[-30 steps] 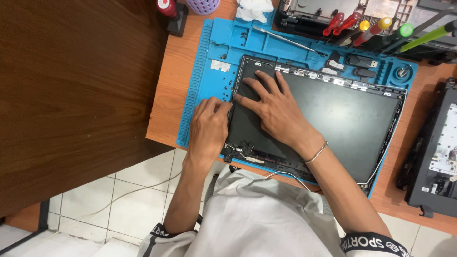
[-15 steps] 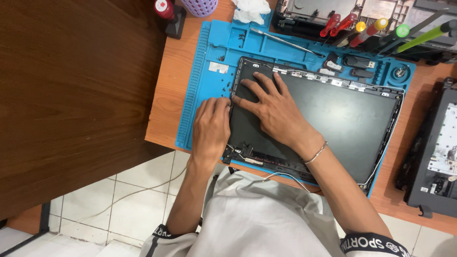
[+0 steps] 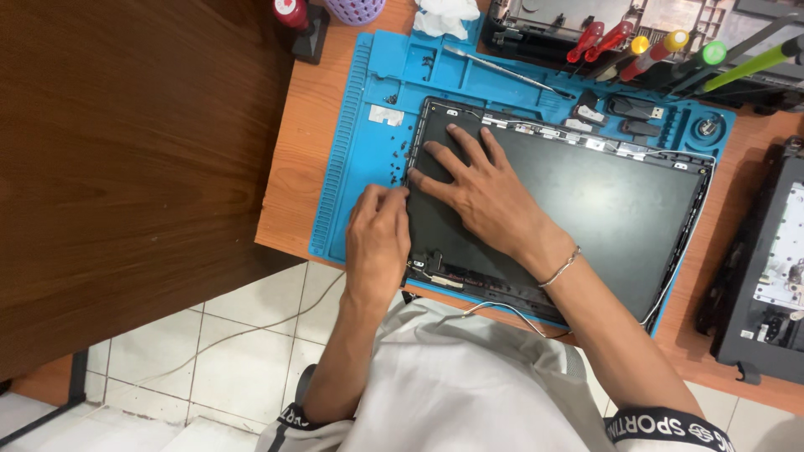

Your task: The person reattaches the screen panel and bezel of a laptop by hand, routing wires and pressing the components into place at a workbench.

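A dark laptop screen panel (image 3: 620, 209) lies flat on a blue repair mat (image 3: 368, 151). My right hand (image 3: 481, 192), with a thin bracelet at the wrist, rests flat on the panel's left part, fingers spread. The curled fingertips of my left hand (image 3: 378, 243) pinch the panel's left edge (image 3: 409, 209). Small dark screws (image 3: 400, 149) lie scattered on the mat just beside that edge. A thin cable (image 3: 494, 308) curls out from the panel's near edge.
Several screwdrivers with coloured handles (image 3: 636, 46) and a metal pry tool (image 3: 502, 71) lie at the mat's far side, beside a dismantled laptop base (image 3: 544, 25). Another dark laptop part (image 3: 770, 276) sits at the right. A brown wooden surface (image 3: 126, 167) fills the left.
Both hands stay almost where they were. My left fingertips have shifted slightly along the panel's left edge, and my right hand keeps pressing flat.
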